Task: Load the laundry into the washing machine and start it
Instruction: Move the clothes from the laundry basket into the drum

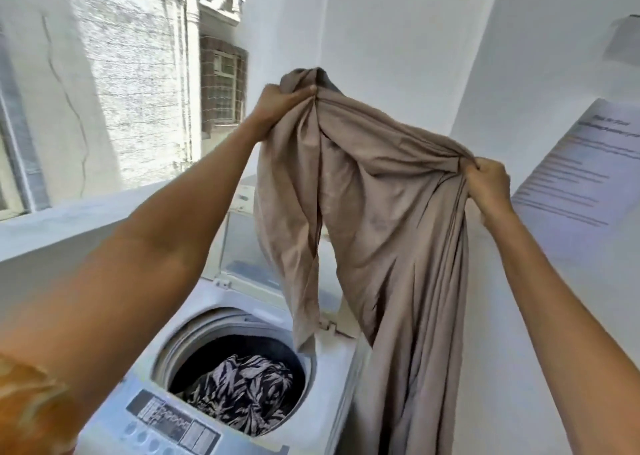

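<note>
A large beige cloth hangs spread between both raised hands, above and to the right of a white top-loading washing machine. My left hand pinches its upper left corner. My right hand grips a bunched edge on the right. The cloth's long end drops past the machine's right side, out of view. The machine's lid stands open. Inside the drum lies a black and white leaf-patterned garment. The control panel runs along the machine's front edge.
A white ledge runs along the left below an open window onto a brick building. White walls close in behind and to the right, where a printed instruction sheet is stuck up.
</note>
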A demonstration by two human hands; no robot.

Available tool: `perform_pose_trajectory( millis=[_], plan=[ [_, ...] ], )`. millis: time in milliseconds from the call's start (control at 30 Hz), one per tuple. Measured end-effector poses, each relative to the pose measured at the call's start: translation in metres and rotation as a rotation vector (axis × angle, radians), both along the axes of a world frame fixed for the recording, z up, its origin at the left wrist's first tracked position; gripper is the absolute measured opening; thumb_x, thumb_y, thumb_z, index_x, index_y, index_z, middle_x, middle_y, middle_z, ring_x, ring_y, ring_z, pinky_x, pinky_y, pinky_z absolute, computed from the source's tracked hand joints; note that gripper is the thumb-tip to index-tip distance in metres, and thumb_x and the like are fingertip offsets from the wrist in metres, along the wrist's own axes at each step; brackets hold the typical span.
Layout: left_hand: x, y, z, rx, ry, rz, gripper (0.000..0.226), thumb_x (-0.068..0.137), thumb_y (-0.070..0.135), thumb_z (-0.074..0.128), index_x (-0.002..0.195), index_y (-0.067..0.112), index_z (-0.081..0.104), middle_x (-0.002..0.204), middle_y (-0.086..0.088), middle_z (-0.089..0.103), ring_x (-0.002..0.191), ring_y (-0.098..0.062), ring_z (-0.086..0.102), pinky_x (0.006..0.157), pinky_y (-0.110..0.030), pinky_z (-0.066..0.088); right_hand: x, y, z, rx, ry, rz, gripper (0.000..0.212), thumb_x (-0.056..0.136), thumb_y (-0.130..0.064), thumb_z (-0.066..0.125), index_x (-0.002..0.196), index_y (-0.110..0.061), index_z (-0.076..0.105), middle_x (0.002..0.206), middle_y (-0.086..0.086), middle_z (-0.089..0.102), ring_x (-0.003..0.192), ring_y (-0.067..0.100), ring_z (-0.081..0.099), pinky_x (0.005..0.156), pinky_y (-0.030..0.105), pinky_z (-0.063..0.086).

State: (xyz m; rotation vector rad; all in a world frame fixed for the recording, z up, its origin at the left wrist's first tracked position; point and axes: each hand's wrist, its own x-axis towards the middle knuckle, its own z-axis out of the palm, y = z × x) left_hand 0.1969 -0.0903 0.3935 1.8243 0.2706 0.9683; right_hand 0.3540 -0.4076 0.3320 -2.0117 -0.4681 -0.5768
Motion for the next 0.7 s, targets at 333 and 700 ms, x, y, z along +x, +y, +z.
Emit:
perform_pose_trajectory(
  millis=[333,700],
  plan=[
    [-0.03,0.079,-0.216,-0.058,0.555,0.17,0.076,0.056,0.078,0.064,0.097,0.014,0.07,0.1,-0.008,0.07,0.095,-0.025,0.065,0.089,-0.038,0.052,-0.028,0.082,-0.082,-0.171,0.159,0.244,0.042,0.091,-0.034,0.047,0.076,0.003,0.059,0.077,0.021,0.065,0.075,0.035,0.064,0.073,0.046,0.051],
    [-0.021,0.069,-0.279,-0.035,0.702,0.03,0.081,0.087,0.044,0.062,0.146,0.002,0.024,0.148,-0.019,0.029,0.137,-0.032,0.033,0.112,-0.038,0.03,-0.047,0.137,-0.114,-0.489,0.194,0.319,0.033,0.084,-0.036,0.059,0.059,-0.015,0.055,0.065,0.003,0.057,0.078,0.03,0.062,0.073,0.037,0.049]
  ],
)
